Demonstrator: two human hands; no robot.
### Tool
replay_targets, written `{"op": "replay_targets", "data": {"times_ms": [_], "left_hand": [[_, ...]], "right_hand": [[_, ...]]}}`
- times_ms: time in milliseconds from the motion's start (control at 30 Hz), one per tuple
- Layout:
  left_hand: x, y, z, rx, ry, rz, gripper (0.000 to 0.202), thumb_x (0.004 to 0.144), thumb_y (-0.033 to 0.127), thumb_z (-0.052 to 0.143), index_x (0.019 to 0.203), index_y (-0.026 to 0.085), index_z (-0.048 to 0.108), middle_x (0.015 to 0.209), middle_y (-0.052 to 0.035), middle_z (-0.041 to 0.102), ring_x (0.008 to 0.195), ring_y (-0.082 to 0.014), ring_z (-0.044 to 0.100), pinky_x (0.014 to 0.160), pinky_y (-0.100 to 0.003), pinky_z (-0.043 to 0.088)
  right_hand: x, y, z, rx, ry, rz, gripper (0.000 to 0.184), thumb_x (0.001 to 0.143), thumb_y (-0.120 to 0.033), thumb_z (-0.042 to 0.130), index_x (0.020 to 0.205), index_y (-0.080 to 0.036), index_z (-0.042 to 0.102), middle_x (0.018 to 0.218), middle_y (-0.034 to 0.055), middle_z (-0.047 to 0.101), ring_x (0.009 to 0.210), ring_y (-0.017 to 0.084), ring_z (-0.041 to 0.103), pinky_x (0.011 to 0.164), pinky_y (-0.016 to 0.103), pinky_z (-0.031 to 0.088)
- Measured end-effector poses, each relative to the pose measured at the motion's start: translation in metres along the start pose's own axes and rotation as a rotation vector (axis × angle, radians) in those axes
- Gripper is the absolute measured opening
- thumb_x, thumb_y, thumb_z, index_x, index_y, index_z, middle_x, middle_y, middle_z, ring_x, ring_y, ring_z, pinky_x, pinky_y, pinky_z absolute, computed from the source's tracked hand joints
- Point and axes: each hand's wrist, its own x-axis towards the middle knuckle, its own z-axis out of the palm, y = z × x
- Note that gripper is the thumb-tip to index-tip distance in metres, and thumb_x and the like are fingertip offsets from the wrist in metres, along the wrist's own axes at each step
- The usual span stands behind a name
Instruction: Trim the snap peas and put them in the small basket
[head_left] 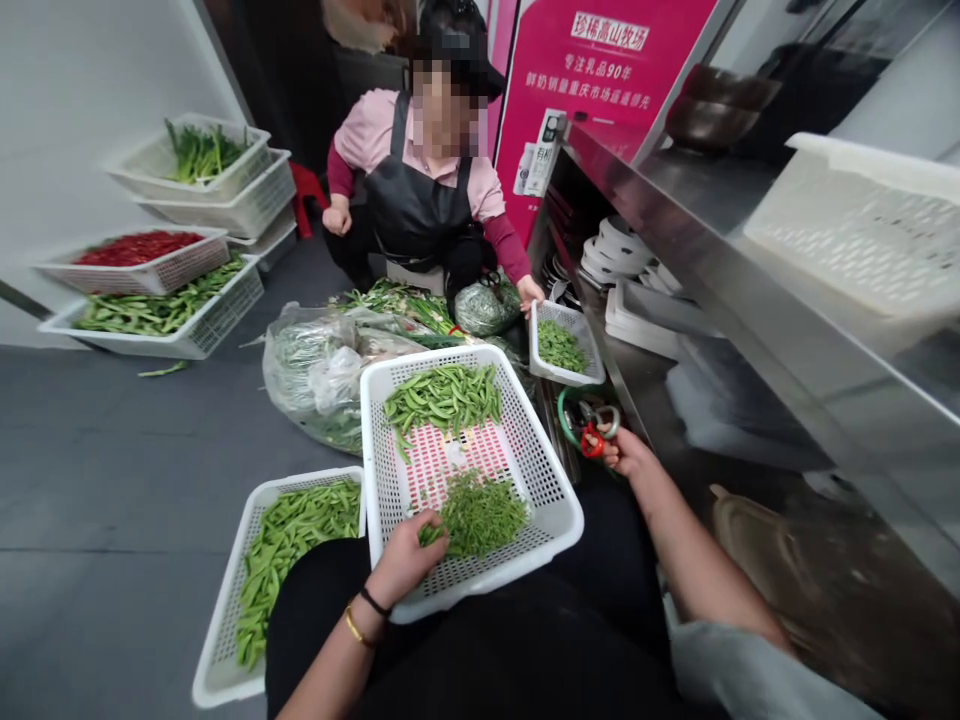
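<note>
A white plastic basket rests on my lap. Pea pods lie at its far end, and a heap of fine green trimmings lies at the near end. My left hand is inside the near left corner, its fingers closed around some green bits beside the heap. Off to the right of the basket, my right hand grips scissors by the handles, one loop red and one grey. The scissors are over a green-rimmed round container; their blades are hard to make out.
A second basket of pods stands on the floor at left. Facing me, a crouching person touches a small basket. Bagged greens lie between us. Stacked vegetable baskets stand left; a steel counter runs along the right.
</note>
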Motion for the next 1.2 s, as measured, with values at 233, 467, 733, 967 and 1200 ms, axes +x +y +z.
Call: {"op": "replay_targets", "data": {"times_ms": [233, 467, 733, 967, 1200], "left_hand": [[0.0, 0.002, 0.001, -0.037, -0.007, 0.001, 0.021, 0.07, 0.036, 0.057, 0.072, 0.018, 0.047, 0.061, 0.004, 0.051, 0.042, -0.0096, 0.047, 0.044, -0.024, 0.04], [-0.001, -0.001, 0.002, -0.041, 0.009, -0.006, 0.021, 0.069, 0.035, 0.058, 0.071, 0.018, 0.046, 0.056, 0.0047, 0.05, 0.04, -0.01, 0.048, 0.044, -0.023, 0.038], [-0.001, 0.0, -0.001, 0.162, 0.13, 0.108, 0.011, 0.064, 0.025, 0.062, 0.068, 0.018, 0.055, 0.07, -0.001, 0.061, 0.067, -0.0167, 0.056, 0.067, -0.028, 0.045], [0.002, 0.0, -0.002, 0.188, 0.085, 0.109, 0.004, 0.066, 0.021, 0.057, 0.067, 0.018, 0.054, 0.069, -0.0012, 0.061, 0.07, -0.0174, 0.056, 0.069, -0.028, 0.044], [0.001, 0.005, -0.001, 0.041, 0.002, 0.031, 0.005, 0.067, 0.022, 0.055, 0.069, 0.018, 0.052, 0.063, 0.0016, 0.055, 0.057, -0.0127, 0.053, 0.057, -0.025, 0.043]], "right_hand": [[-0.038, 0.004, 0.018, 0.111, -0.216, -0.011, 0.024, 0.079, -0.03, 0.047, 0.08, -0.012, 0.063, 0.051, -0.0004, 0.05, 0.03, 0.0, 0.015, 0.026, 0.013, 0.015], [-0.016, -0.051, 0.071, 0.171, -0.323, -0.183, 0.022, 0.08, -0.028, 0.046, 0.082, -0.012, 0.06, 0.05, -0.0025, 0.049, 0.032, 0.001, 0.013, 0.027, 0.013, 0.016], [0.024, -0.097, 0.12, 0.166, -0.379, -0.227, 0.024, 0.087, -0.03, 0.04, 0.077, -0.013, 0.055, 0.052, -0.0031, 0.048, 0.032, 0.001, 0.013, 0.028, 0.011, 0.017], [0.043, -0.117, 0.139, 0.103, -0.294, -0.303, 0.024, 0.089, -0.026, 0.037, 0.081, -0.012, 0.055, 0.055, -0.0006, 0.052, 0.032, 0.002, 0.021, 0.029, 0.014, 0.021], [0.052, -0.144, 0.163, -0.013, -0.011, -0.627, 0.021, 0.092, -0.024, 0.034, 0.109, -0.018, 0.046, 0.081, 0.0009, 0.058, 0.062, 0.006, 0.057, 0.056, 0.016, 0.046]]}}
